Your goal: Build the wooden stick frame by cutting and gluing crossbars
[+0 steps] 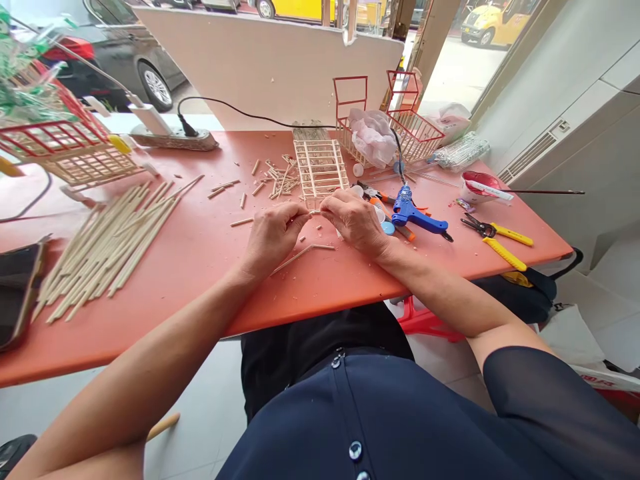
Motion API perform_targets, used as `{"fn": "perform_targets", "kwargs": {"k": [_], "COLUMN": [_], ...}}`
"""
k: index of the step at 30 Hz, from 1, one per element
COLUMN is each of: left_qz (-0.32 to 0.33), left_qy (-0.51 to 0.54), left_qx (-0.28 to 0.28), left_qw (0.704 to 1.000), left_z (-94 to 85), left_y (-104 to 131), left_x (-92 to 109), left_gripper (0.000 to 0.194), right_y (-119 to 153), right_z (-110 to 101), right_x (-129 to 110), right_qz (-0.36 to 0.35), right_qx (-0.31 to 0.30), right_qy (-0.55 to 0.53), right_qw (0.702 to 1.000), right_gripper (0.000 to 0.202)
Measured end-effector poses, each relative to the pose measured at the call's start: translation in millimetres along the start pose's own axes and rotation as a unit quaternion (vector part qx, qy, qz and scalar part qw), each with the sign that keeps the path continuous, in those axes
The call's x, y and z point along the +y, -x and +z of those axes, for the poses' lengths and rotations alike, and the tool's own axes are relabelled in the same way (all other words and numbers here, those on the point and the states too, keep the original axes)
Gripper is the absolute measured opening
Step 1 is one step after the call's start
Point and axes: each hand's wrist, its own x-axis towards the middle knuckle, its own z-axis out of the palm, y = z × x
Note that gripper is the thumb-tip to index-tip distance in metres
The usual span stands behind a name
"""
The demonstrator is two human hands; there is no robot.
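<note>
My left hand (277, 235) and my right hand (356, 222) meet at the middle of the table, fingers pinched. A short wooden stick (315, 212) shows between their fingertips, at the near end of a small ladder-like stick frame (320, 167). Whether the stick touches the frame I cannot tell. Under my hands lies a bent thin stick (300, 257). Cut stick pieces (283, 179) are scattered left of the frame. Right of my right hand, a blue glue gun (415, 215) rests on its side among pliers and caps.
Long wooden sticks (113, 247) lie in a pile at left, beside a phone (20, 287). A red-edged stick basket (70, 150) and a power strip (175, 139) stand behind. At right are yellow-handled wire strippers (495, 239), a cup of red paint (480, 190) and stick baskets (413, 130).
</note>
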Motion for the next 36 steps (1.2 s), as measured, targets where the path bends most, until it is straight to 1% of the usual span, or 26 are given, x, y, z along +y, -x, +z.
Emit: {"fn": "perform_targets", "kwargs": {"k": [4,7,11,17,26,31,36], "left_qz": [-0.006,-0.012,-0.002,0.004,0.015,0.014,0.007], "left_qy": [-0.006,-0.015,-0.018,-0.021,-0.015,-0.016,-0.017], "left_qx": [0.001,-0.009,-0.011,0.009,0.010,0.012,0.010], "left_qw": [1.000,1.000,1.000,1.000,1.000,1.000,1.000], "left_z": [-0.1,0.2,1.3,4.2,4.2,3.9,3.5], "left_y": [0.2,0.1,-0.4,-1.0,-0.5,-0.8,-1.4], "left_x": [0.4,-0.6,-3.2,-6.0,-7.6,-7.6,-6.7], "left_gripper": [0.022,0.024,0.024,0.023,0.026,0.026,0.025], "right_y": [0.5,0.6,-0.2,-0.1,0.3,0.2,-0.3], "right_z": [0.1,0.2,1.2,3.5,5.2,5.5,4.2], "right_x": [-0.6,-0.8,-0.3,-0.2,-0.5,0.1,-1.9], "right_qz": [0.012,0.016,0.009,0.001,-0.010,-0.020,-0.011], "right_qx": [-0.012,-0.024,-0.032,-0.025,-0.013,-0.010,-0.018], "right_qy": [-0.006,-0.009,-0.002,0.010,0.015,0.010,0.018], "right_qw": [1.000,1.000,0.999,1.000,1.000,1.000,1.000], "right_gripper": [0.021,0.022,0.023,0.023,0.027,0.025,0.025]}}
